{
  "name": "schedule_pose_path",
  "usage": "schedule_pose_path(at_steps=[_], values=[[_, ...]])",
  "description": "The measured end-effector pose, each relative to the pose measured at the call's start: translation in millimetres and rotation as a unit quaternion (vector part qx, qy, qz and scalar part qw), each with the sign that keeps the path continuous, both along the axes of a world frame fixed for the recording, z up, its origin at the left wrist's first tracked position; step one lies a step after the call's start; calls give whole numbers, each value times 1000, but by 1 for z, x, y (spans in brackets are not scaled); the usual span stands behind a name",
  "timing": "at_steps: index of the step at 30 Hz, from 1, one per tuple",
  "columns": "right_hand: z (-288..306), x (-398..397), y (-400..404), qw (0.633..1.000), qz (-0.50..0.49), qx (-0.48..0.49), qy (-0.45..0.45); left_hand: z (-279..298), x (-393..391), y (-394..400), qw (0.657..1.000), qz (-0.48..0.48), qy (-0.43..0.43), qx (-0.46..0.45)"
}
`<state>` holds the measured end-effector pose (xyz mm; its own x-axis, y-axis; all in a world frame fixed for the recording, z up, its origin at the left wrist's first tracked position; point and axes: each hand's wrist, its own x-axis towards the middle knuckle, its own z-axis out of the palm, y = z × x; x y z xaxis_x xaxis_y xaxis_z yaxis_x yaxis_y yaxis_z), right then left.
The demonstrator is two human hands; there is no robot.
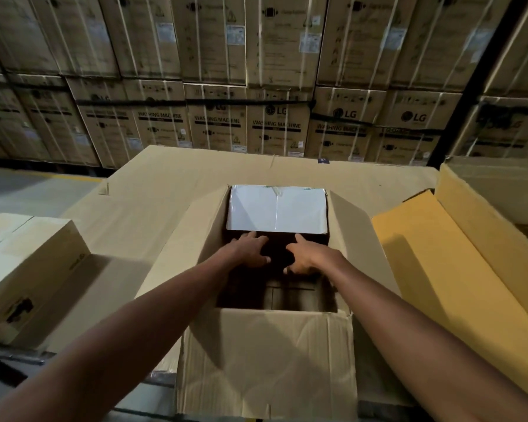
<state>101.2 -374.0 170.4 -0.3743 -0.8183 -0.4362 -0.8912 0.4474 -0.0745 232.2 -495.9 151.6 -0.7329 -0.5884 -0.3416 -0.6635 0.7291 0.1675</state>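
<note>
Left hand [250, 249] fingers spread flat by white box [276, 208]; right hand [308, 257] grip unclear in shadow. Risk: box jams against carton [265, 360] wall and tilts.

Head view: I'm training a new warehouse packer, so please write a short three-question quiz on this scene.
1. True or false: the white box lies at the far end of the open carton.
2. Where are the left hand and right hand? A inside the open carton; B on a trolley; C on a ladder.
3. Fill in: the stacked cartons behind read "WASHING ____".
Key: 1 true; 2 A; 3 MACHINE.
</note>
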Motion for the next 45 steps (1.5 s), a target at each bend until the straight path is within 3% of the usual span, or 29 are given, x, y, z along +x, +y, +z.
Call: schedule_pose_path(at_steps=[8, 14, 29, 37, 41, 45], values=[[27, -15, 10, 987, -7, -157, 25, 36, 11, 1, 979, -2, 162, -123], [50, -49, -30, 956, -45, -286, 48, 63, -19, -46, 951, 4, 276, -140], [12, -97, -91, 958, -66, -264, 88, 27, -51, -123, 975, -11, 193, -109], [30, -92, -58, 932, -134, -336, 13, 38, -35, -107, 967, 25, 249, -42], [24, -96, -6, 897, -187, -397, -60, 40, 8, -86, 925, 37, 377, 33], [5, -87, 62, 871, -228, -413, -137, 29, 66, -69, 898, 63, 433, 54]])
